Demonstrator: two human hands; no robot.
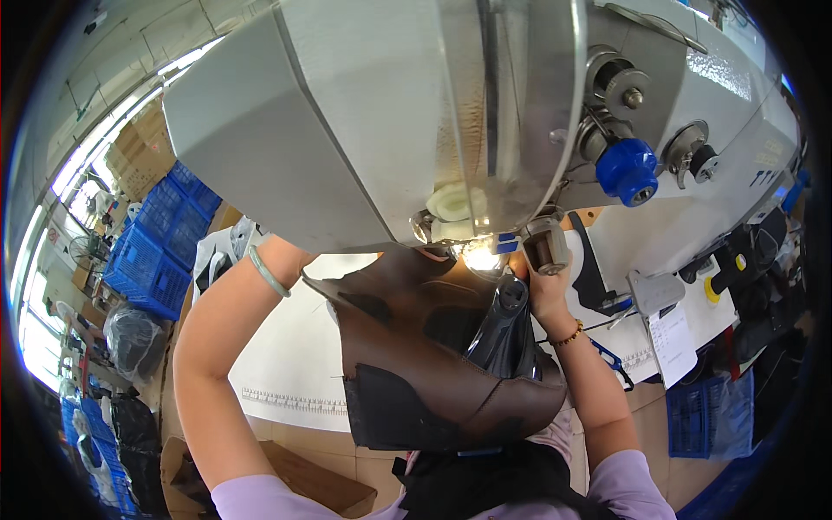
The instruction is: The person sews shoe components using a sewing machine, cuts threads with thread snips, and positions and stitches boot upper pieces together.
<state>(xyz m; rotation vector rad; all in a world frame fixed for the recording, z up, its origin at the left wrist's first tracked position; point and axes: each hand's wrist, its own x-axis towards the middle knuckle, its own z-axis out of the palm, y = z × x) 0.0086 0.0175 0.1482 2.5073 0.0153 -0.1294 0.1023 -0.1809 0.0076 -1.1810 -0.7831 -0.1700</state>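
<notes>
A brown leather piece with a black lining patch and a stitched seam hangs over the bed of a large grey sewing machine, in front of my body. Beside the leather stands a dark, shiny post-like part, under the machine's lit needle area. My left hand reaches in at the leather's far left edge; its fingers are hidden behind the machine head. On the other side, my right hand is close to the post and the leather, its fingers mostly covered by machine parts.
A white table with a ruler strip lies under the work. Blue tension knob juts from the machine. Blue crates stack at far left; a blue basket stands at right. A cardboard box is on the floor.
</notes>
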